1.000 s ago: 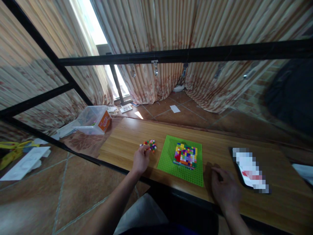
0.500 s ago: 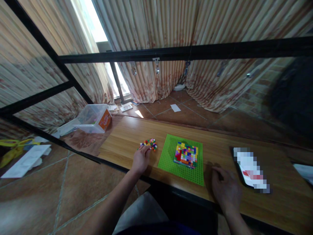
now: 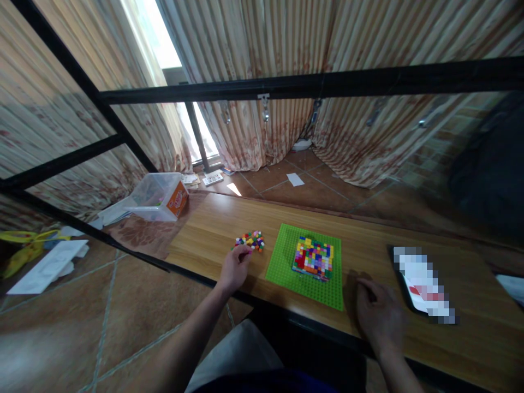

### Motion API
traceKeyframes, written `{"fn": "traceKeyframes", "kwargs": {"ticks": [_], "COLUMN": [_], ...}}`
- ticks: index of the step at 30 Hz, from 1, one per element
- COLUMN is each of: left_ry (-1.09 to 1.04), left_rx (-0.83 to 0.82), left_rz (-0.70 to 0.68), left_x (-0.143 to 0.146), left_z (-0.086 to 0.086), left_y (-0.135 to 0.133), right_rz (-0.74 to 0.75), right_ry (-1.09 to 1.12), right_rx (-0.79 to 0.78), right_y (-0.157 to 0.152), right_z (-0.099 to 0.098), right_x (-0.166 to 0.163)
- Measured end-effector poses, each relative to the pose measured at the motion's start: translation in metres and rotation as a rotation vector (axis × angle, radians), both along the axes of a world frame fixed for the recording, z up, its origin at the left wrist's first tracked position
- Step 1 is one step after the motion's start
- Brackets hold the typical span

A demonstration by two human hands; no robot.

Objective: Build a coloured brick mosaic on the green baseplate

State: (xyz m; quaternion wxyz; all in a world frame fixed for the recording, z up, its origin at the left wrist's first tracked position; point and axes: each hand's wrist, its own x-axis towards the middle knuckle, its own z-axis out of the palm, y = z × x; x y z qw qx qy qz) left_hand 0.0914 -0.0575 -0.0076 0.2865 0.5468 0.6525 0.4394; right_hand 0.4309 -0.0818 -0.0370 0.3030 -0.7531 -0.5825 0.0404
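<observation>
My left hand [image 3: 236, 268] is at the near edge of a loose pile of small toy bricks [image 3: 254, 238] in many colours. Its thumb and forefinger are pinched together, with a small pink brick showing at the tips. To the right of it lies a green studded baseplate [image 3: 282, 267]. A roughly square block of multicoloured bricks [image 3: 313, 257] sits on the plate. My right hand [image 3: 380, 316] rests on the table just right of the plate, its fingers curled in a loose fist. Nothing shows in it, though its palm side is hidden.
The wooden table [image 3: 204, 224] carries a phone [image 3: 423, 286] with a blurred screen, at right. A clear plastic box [image 3: 153, 199] with an orange label stands beyond the table's left end. A black metal bar [image 3: 286, 87] crosses in front of the curtains.
My left fingers have drawn back slightly from the pile and closed in a pinch, with a pink brick now showing. My right hand stays in place. The view has shifted a little.
</observation>
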Motion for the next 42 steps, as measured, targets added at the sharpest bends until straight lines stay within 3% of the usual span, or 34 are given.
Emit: {"fn": "traceKeyframes", "kwargs": {"ticks": [12, 22, 42], "left_ry": [0.499, 0.587, 0.913], "left_rx": [0.027, 0.046, 0.065], "left_rz": [-0.06, -0.003, -0.103], "left_x": [0.011, 0.012, 0.035], "left_z": [0.002, -0.001, 0.01], "left_y": [0.004, 0.008, 0.023], "right_rz": [0.01, 0.0, 0.018], "right_ry": [-0.004, 0.005, 0.011], "right_rx": [-0.002, 0.03, 0.061], "right_y": [0.0, 0.0, 0.0], "right_z": [-0.003, -0.002, 0.0], "right_x": [0.002, 0.001, -0.001]}}
